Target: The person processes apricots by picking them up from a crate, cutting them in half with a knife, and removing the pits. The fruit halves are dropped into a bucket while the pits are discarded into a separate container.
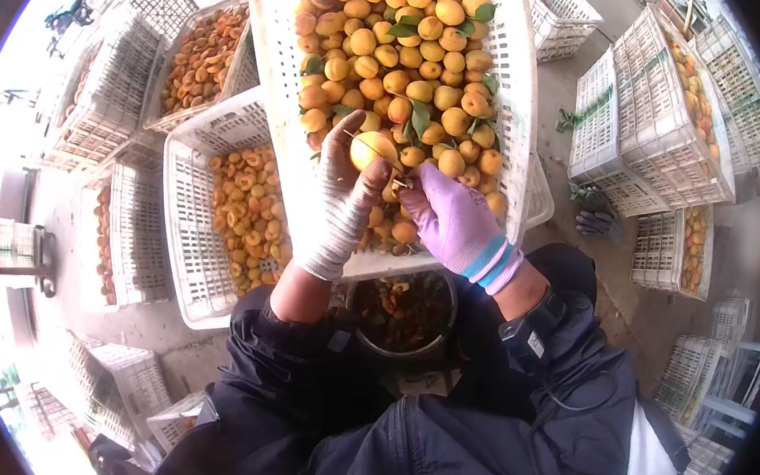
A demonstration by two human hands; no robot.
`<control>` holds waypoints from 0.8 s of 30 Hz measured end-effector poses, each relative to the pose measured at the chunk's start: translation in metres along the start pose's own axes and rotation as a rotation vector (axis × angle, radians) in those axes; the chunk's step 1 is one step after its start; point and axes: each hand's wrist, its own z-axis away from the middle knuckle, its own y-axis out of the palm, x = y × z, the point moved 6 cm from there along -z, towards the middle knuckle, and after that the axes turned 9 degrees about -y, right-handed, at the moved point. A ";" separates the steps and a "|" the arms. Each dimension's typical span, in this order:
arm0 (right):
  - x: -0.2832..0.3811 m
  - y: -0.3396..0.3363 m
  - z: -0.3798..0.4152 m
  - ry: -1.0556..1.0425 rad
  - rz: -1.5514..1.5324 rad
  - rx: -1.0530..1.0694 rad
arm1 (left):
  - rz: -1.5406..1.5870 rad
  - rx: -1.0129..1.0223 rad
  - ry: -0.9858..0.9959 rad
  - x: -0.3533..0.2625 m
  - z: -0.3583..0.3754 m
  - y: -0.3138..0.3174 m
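Crates (pixel 645 102) of fruit crowd the floor (pixel 608 269). Over the front crate (pixel 522 88), the left hand (pixel 340 203) grips an apricot (pixel 372 150) between thumb and fingers; the right hand (pixel 453 216) pinches a small object (pixel 401 184), too tiny to identify.

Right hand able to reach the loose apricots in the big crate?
Likely yes: the right hand is over the open crate with only leaves among the apricots ahead, though it seems occupied.

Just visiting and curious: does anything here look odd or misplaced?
The left hand wears a white glove, the right hand a purple glove, an odd pair. What looks like a dark glove lies on the floor, as if dropped.
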 end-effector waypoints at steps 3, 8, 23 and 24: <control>0.005 0.002 -0.003 -0.010 0.003 -0.001 | 0.040 -0.037 -0.169 0.017 0.006 -0.006; 0.006 0.001 -0.002 -0.017 0.042 0.002 | -0.011 0.024 -0.170 -0.002 0.011 0.012; -0.008 -0.005 0.007 0.039 0.077 0.105 | 0.793 0.003 -0.234 0.008 -0.018 -0.047; -0.011 -0.009 0.005 0.061 -0.068 -0.015 | 0.735 0.018 -0.230 0.016 -0.022 -0.054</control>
